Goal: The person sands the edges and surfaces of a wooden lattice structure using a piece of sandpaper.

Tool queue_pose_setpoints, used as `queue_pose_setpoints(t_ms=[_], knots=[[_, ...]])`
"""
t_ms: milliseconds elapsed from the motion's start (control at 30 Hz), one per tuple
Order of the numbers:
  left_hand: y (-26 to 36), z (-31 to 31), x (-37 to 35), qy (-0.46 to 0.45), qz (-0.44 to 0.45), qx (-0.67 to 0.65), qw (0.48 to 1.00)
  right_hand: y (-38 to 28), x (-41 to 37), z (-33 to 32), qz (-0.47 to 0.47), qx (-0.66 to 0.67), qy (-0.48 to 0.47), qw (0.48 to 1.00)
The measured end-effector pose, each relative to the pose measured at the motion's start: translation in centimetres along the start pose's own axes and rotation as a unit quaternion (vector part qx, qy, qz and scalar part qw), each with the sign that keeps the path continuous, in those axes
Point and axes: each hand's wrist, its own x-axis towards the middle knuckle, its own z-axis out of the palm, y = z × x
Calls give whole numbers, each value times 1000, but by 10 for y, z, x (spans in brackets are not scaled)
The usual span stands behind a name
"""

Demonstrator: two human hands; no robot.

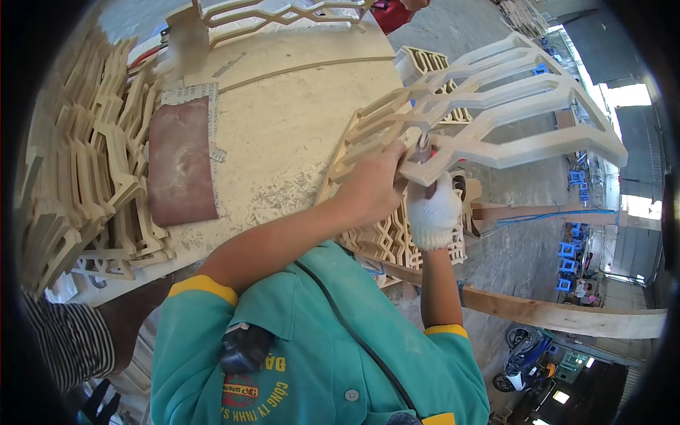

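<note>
A pale wooden lattice frame (489,152) is held up at the right of the table, tilted, its zigzag slats reaching toward the upper right. My left hand (372,184), bare, is closed on the near end of the frame. In a white knitted glove, my right hand (433,205) is closed just beneath that end, beside a small reddish-brown piece. What the gloved fingers grip is partly hidden by the frame. A dark red sheet of sandpaper (183,163) lies flat on the dusty table (276,127), left of my hands.
Many zigzag wooden pieces (92,170) are stacked at the left. Another lattice (283,18) stands at the table's far edge, near a person in red (397,13). More lattice frames (386,244) sit below my hands. A wooden beam (567,315) crosses the lower right.
</note>
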Motion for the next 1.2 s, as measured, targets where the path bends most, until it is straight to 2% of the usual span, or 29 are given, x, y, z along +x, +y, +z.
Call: queue_pose_setpoints(t_ms=[67,167,200,300,333,433,533,633,733,833,933,1033,1133,1200], knots=[[-10,-11,11,2,11,-7,1000,-25,4,-13,62,37,-99,993],[-38,-26,11,18,11,-40,999,-46,17,-32,-46,20,-176,983],[-42,-33,12,10,-45,-54,997,-49,18,-28,-70,-9,-179,981],[-75,-47,10,20,-73,-30,997,-64,18,-7,-63,55,-233,969],[-83,-50,5,47,-21,19,999,-68,18,1,-75,24,-252,965],[-101,-61,4,43,13,61,997,-71,17,14,-115,21,-225,967],[-107,-60,-3,83,-10,74,994,-78,16,18,-92,1,-185,978],[-113,-59,-2,98,-12,96,990,-70,12,38,-116,-10,-136,984],[-119,-54,0,99,62,71,991,-74,11,29,-105,28,-178,978],[-124,-58,2,98,42,65,992,-64,20,12,-173,46,-238,955],[-115,-67,7,82,-28,103,991,-76,20,-10,-115,-27,-207,971],[-122,-69,7,96,38,138,985,-73,22,32,-133,-32,-141,981],[-128,-65,8,118,51,34,991,-72,21,28,-164,-16,-185,969],[-124,-61,5,132,34,66,988,-76,25,12,-154,-43,-174,972]])
